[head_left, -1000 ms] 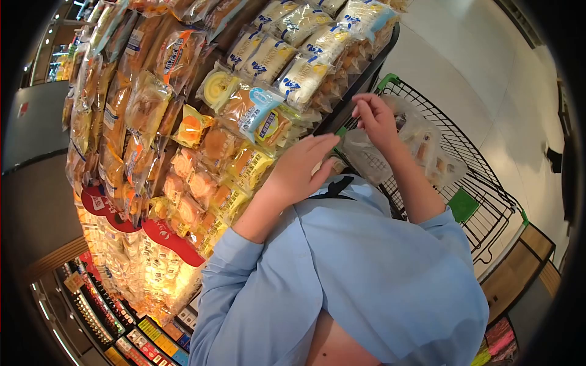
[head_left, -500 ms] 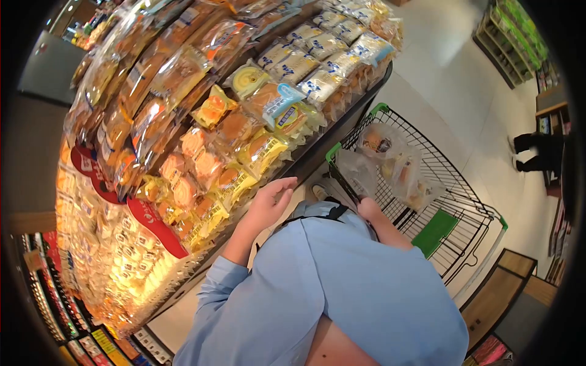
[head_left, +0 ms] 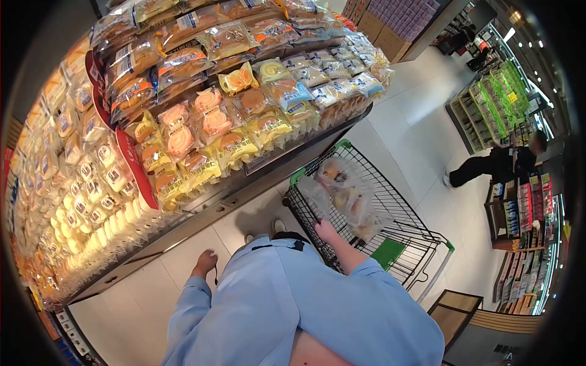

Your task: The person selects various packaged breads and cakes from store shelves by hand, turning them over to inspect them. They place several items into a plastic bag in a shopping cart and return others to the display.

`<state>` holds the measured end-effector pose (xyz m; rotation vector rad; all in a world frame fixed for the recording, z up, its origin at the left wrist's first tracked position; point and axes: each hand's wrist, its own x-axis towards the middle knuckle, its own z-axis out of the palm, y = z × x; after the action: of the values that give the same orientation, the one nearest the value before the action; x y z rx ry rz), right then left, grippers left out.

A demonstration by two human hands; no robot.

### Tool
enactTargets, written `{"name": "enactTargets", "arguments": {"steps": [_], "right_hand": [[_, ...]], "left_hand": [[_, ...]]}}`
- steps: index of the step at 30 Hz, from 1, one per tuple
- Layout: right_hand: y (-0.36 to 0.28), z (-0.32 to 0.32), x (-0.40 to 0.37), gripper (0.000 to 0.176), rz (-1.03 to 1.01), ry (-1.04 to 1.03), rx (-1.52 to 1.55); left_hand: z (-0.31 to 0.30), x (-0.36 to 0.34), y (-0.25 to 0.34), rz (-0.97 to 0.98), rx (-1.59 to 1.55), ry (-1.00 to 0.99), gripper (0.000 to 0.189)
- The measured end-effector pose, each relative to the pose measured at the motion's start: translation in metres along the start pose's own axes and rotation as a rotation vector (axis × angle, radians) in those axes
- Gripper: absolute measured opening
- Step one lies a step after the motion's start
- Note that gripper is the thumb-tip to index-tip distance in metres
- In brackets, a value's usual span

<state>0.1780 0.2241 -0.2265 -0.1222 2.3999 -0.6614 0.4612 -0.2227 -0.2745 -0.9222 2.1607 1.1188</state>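
My right hand (head_left: 325, 230) is closed on the near rim of a black wire shopping cart (head_left: 400, 190) with green corner pieces. In the cart, clear plastic bags (head_left: 351, 204) with food inside lie close beyond that hand. My left hand (head_left: 206, 262) hangs low over the floor at my side, with fingers loosely bent and nothing seen in them. A thin dark strap (head_left: 216, 277) shows right beside its fingers. Nearest ahead of it is the bread display (head_left: 201, 204), stacked with packaged buns and cakes (head_left: 235, 146).
A red curved divider (head_left: 137, 168) splits the display; wrapped white pastries (head_left: 91, 201) fill its left part. Tiled floor (head_left: 397, 122) runs beyond the cart. A person in dark clothes (head_left: 503, 163) stands at the right near green-topped shelves (head_left: 491, 100). A wooden-topped stand (head_left: 455, 311) is at lower right.
My left hand has dropped away from the display's edge to my side, its fingers less stretched. My right hand stays on the cart. The view has turned, showing more of the aisle and the person.
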Motion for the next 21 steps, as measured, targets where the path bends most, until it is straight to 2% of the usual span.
{"name": "enactTargets", "arguments": {"steps": [1,2,3,5,7,8,9,11,12,14,15,16,18,19,20,21], "right_hand": [[-0.001,0.004,-0.007,0.05,-0.007,0.009,-0.008],[-0.003,0.006,-0.014,0.051,-0.012,0.0,-0.021],[-0.005,0.007,-0.02,0.052,-0.019,-0.01,-0.036],[-0.009,0.008,-0.033,0.053,-0.031,-0.04,-0.022],[-0.009,0.009,-0.039,0.055,-0.043,-0.077,0.001],[-0.005,0.013,-0.039,0.055,-0.078,-0.098,-0.022],[0.002,0.018,-0.039,0.054,-0.112,-0.122,-0.042],[0.011,0.023,-0.046,0.052,-0.16,-0.122,-0.001],[0.009,0.02,-0.058,0.049,-0.203,-0.099,0.016],[0.032,0.032,-0.065,0.048,-0.297,-0.066,0.094],[0.041,0.031,-0.076,0.048,-0.291,-0.069,0.101],[0.047,0.029,-0.088,0.048,-0.37,-0.006,0.091],[0.057,0.025,-0.114,0.05,-0.451,0.058,0.089],[0.064,0.026,-0.129,0.047,-0.522,0.158,0.096],[0.07,0.024,-0.139,0.044,-0.593,0.254,0.103],[0.076,0.025,-0.143,0.044,-0.59,0.249,0.113]], "left_hand": [[0.009,-0.013,-0.047,0.026,0.285,0.016,0.047],[0.016,-0.019,-0.087,-0.103,0.455,-0.133,0.048],[0.027,-0.033,-0.124,-0.177,0.466,-0.16,0.046],[0.037,-0.079,-0.141,-0.234,0.405,-0.066,0.034],[0.07,-0.088,-0.185,0.073,0.667,-0.037,0.027],[0.077,-0.102,-0.184,0.223,0.804,0.01,0.025],[0.089,-0.108,-0.184,0.223,0.876,-0.05,0.024],[0.097,-0.138,-0.142,0.234,1.013,-0.173,0.022],[0.113,-0.133,-0.145,0.282,0.928,-0.123,0.022],[0.128,-0.141,-0.092,-0.121,0.278,-0.011,0.026],[0.133,-0.143,-0.074,-0.129,0.149,0.023,0.03],[0.136,-0.145,-0.057,-0.139,0.021,0.061,0.035],[0.127,-0.155,-0.002,-0.075,0.086,0.083,0.043],[0.123,-0.157,0.016,-0.076,0.094,0.084,0.043],[0.121,-0.16,0.03,-0.042,0.04,0.109,0.043],[0.121,-0.163,0.043,-0.011,-0.014,0.132,0.044]]}}
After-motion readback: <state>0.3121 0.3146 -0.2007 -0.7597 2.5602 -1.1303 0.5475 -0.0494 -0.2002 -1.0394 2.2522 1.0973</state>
